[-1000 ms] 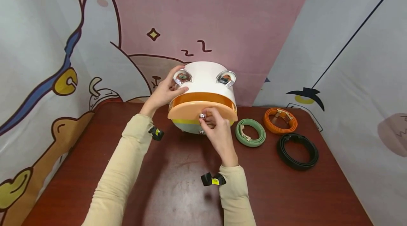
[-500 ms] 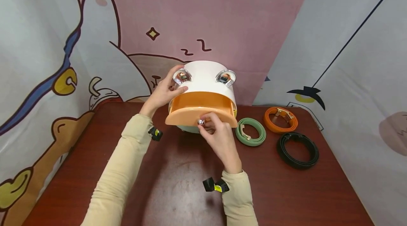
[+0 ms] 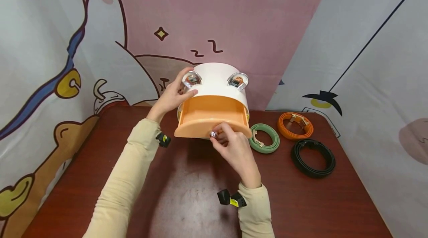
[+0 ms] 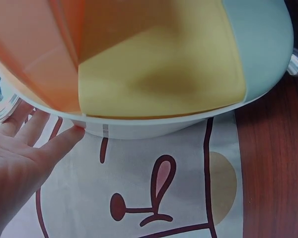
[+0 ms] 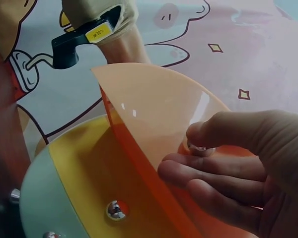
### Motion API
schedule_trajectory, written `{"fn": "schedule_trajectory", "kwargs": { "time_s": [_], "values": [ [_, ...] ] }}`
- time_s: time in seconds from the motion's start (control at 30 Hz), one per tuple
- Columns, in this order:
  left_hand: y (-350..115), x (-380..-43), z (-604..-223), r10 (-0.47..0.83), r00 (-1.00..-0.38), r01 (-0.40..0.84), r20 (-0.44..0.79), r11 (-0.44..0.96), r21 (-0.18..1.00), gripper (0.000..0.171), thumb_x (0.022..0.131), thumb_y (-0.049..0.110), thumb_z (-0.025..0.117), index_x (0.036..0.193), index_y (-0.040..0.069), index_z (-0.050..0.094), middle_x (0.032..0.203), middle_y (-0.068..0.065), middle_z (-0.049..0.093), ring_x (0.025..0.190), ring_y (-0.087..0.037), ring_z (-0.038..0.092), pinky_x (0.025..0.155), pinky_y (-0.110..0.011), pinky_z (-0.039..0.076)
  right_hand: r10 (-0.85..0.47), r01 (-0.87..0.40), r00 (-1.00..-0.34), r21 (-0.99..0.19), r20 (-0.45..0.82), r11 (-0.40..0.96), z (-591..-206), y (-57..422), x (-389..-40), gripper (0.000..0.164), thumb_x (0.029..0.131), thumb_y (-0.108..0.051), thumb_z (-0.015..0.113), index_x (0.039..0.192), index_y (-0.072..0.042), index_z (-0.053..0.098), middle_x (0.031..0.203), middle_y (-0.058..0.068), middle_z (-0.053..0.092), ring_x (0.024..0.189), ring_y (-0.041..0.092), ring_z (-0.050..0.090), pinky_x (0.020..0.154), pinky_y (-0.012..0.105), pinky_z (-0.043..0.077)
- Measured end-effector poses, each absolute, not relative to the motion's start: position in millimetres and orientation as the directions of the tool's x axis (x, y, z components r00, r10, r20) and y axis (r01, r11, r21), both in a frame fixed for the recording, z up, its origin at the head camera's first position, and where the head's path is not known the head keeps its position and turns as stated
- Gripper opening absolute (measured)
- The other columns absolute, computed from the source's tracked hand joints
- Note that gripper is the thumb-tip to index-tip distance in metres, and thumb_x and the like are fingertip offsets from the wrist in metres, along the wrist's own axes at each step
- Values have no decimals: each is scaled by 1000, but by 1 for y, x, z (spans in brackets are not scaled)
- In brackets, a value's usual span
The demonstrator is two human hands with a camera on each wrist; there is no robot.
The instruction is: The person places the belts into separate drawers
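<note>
A white desktop drawer box with two shiny silver eyes stands at the back of the table. Its top orange drawer is pulled well out, and the inside looks bare. My right hand pinches the round silver knob on that drawer's front between thumb and fingers. On the box's upper left side, my left hand holds on around the left eye, thumb on the front. In the right wrist view, the yellow drawer and the green drawer below are pushed in.
Right of the box lie a green coiled belt, an orange coiled belt and a black coiled belt on the brown table. A printed cloth hangs close behind the box.
The orange drawer has slid farther out toward me, with my right hand moving back on its knob. The left hand has kept its place on the box.
</note>
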State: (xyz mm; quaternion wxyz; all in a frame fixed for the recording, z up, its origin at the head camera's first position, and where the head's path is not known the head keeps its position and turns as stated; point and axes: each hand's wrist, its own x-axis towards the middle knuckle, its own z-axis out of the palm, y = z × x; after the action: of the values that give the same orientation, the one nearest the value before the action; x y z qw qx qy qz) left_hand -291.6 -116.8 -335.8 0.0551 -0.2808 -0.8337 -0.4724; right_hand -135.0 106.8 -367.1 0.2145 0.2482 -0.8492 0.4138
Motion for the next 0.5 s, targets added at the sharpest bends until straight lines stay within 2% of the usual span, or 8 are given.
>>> {"fn": "schedule_trajectory", "kwargs": {
  "time_s": [0.1, 0.23, 0.3, 0.5],
  "values": [
    [-117, -293, -337, 413, -836, 523, 362, 396, 755, 72, 93, 25, 68, 150, 32, 26, 82, -15, 44, 59, -20, 28, 56, -30, 27, -266, -611, -776, -578, 571, 542, -366, 108, -132, 23, 80, 1, 75, 95, -7, 59, 79, 2, 71, 67, 8, 67, 59, 21, 52],
    [-117, -292, -337, 414, -834, 526, 365, 397, 752, 71, 93, 25, 67, 151, 31, 26, 93, -10, 50, 59, -18, 26, 56, -30, 28, -281, -613, -773, -554, 569, 563, -364, 108, -127, 24, 80, 0, 76, 94, -8, 58, 78, 1, 71, 67, 8, 68, 60, 22, 53],
    [-117, -292, -336, 415, -833, 528, 366, 399, 749, 71, 93, 25, 67, 151, 30, 25, 93, -10, 50, 59, -17, 26, 56, -30, 28, -286, -611, -774, -548, 565, 572, -363, 108, -124, 24, 80, 0, 76, 94, -8, 58, 79, 1, 71, 67, 8, 67, 60, 23, 53],
    [-117, -292, -336, 424, -826, 535, 371, 386, 751, 71, 93, 23, 67, 150, 31, 26, 76, -17, 40, 60, -23, 30, 56, -29, 28, -304, -618, -764, -512, 569, 596, -365, 108, -118, 24, 80, -2, 76, 95, -10, 59, 79, -2, 71, 67, 6, 67, 60, 23, 52]
  ]
}}
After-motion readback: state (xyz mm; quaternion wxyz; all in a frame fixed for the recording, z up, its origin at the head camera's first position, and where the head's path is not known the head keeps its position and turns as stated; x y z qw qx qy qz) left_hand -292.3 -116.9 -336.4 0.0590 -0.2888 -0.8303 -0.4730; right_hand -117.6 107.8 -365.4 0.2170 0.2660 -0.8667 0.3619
